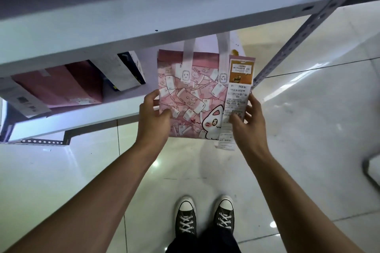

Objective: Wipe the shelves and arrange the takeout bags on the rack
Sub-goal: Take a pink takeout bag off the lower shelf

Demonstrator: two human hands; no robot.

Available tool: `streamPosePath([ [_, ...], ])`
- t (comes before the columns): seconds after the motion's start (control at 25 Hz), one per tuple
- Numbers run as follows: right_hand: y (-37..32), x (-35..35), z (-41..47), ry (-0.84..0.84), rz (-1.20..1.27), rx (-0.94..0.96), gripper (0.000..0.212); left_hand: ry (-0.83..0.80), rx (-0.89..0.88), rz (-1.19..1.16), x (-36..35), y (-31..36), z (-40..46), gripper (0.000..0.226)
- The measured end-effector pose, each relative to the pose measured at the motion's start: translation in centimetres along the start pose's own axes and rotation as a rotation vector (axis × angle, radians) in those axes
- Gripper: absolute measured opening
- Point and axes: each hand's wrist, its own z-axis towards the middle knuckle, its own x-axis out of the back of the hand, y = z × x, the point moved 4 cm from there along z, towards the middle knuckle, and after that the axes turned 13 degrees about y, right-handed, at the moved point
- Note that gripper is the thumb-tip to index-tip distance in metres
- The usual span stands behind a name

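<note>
Holding a pink cartoon-cat takeout bag [185,96] by its two edges, my left hand [153,117] and right hand [249,121] each curl round a side, the right one also pinching the long receipt [236,96]. I judge the bag half-placed: it stands at the front of the lower shelf [82,115], handles up under the upper shelf [102,26]. Left of the bag, a plain pink bag [61,86] and a dark blue bag [131,68] already sit there. No cloth shows; wiping progress I cannot tell.
</note>
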Motion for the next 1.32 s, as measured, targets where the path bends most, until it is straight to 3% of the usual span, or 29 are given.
streamPosePath([
  [0.28,-1.6,6.0,-3.9,0.078,0.009,-0.049,0.063,-0.057,-0.039,0.054,1.7,1.6,-6.9,0.05],
  [0.6,-6.7,16.5,-6.5,0.141,0.043,-0.031,0.062,-0.113,-0.112,0.046,0.7,7.8,-16.2,0.052],
  [0.92,-15.3,31.6,-11.1,0.257,0.114,-0.029,0.063,-0.222,-0.205,0.063,-1.4,19.1,-28.7,0.054],
  [1.32,-26.0,50.8,-17.0,0.464,0.299,0.088,0.058,-0.457,-0.381,-0.082,-5.4,34.2,-44.6,0.047],
])
